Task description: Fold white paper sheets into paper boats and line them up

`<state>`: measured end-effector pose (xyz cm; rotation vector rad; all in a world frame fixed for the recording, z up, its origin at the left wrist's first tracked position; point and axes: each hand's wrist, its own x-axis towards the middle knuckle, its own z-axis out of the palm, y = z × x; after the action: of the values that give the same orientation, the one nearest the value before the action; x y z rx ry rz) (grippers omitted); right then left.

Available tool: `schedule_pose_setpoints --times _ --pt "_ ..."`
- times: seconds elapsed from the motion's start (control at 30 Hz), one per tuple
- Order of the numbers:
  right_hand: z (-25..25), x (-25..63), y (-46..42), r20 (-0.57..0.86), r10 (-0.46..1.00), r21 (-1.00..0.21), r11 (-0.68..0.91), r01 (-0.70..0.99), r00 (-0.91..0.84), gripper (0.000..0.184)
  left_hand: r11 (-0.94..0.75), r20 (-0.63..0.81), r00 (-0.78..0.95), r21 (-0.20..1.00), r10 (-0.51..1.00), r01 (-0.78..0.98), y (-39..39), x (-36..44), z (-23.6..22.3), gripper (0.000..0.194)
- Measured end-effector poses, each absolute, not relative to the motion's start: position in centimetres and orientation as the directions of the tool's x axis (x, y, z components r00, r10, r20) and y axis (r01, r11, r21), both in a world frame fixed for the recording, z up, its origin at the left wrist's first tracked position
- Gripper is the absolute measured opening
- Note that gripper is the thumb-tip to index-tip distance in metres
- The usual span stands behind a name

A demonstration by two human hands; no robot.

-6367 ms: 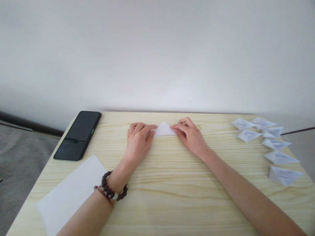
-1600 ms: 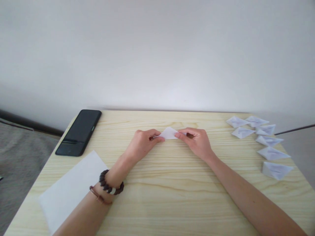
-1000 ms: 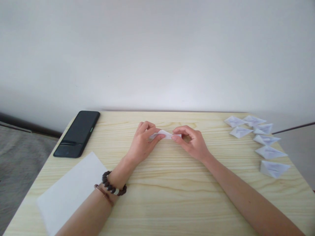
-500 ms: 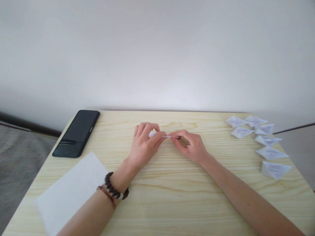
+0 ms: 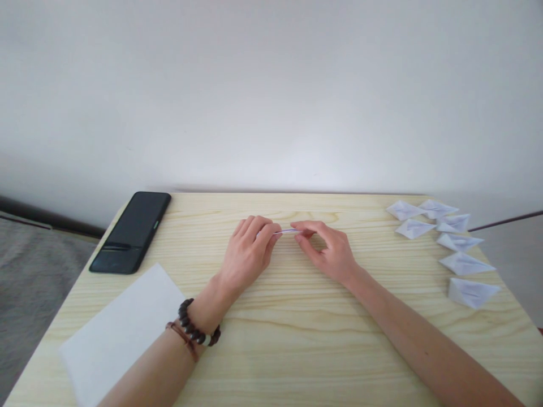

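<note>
Two hands meet at one folded paper, seen edge-on above the counter: the left hand is closed around one end, while the right hand, thumb and forefinger slightly parted, touches the other. Seven folded paper shapes lie right; one phone and one sheet lie left.

A wooden table is occupied by a phone at left, white paper at lower left, and apparently eight folded papers at right.

Phone behind paper sheet, folded boats far right.
</note>
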<state>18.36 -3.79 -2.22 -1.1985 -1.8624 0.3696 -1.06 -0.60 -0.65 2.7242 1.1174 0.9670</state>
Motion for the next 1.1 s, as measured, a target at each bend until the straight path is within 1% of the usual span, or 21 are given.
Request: schedule_pose_setpoints --times 0.13,0.27,0.5,0.67,0.77,0.87,0.97,1.03,1.1 --pt "-2.50 18.41 -3.67 0.551 0.826 -0.635 0.506 0.583 -0.117 0.022 -0.750 0.546 0.550 0.255 0.632 0.610 -0.54 -1.09 -0.67 0.009" --pt "-2.68 18.43 -3.56 0.588 0.793 -0.601 0.561 0.569 -0.161 0.013 -0.759 0.575 0.545 0.225 0.610 0.612 -0.45 -1.08 -0.58 0.005" --pt "-2.31 18.48 -3.69 0.531 0.825 -0.630 0.539 0.559 -0.197 0.009 -0.773 0.619 0.541 0.181 0.570 0.608 -0.49 -1.20 -0.73 0.009" --pt "-2.33 18.60 -3.68 0.481 0.847 -0.661 0.521 0.541 -0.228 0.008 -0.773 0.598 0.555 0.184 0.579 0.607 -0.51 -1.24 -0.82 0.011" --pt "-2.25 18.61 -3.64 0.484 0.846 -0.670 0.523 0.527 -0.224 0.007 -0.795 0.575 0.588 0.201 0.569 0.572 -0.55 -1.15 -0.78 0.010" --pt "-2.13 18.58 -3.63 0.481 0.850 -0.690 0.518 0.507 -0.214 0.007 -0.819 0.542 0.633 0.218 0.553 0.530 -0.60 -1.15 -0.88 0.016" --pt "-2.13 18.50 -3.62 0.466 0.860 -0.702 0.502 0.506 -0.207 0.007 -0.826 0.533 0.641 0.251 0.553 0.504 -0.64 -1.25 -1.14 0.016" --pt "-2.19 18.45 -3.60 0.477 0.857 -0.693 0.502 0.517 -0.194 0.006 -0.818 0.537 0.622 0.301 0.570 0.490 -0.64 -1.27 -1.29 0.015" --pt "-2.30 18.44 -3.57 0.526 0.834 -0.664 0.524 0.534 -0.165 0.008 -0.788 0.544 0.572 0.387 0.614 0.478 -0.62 -1.22 -1.36 0.011"
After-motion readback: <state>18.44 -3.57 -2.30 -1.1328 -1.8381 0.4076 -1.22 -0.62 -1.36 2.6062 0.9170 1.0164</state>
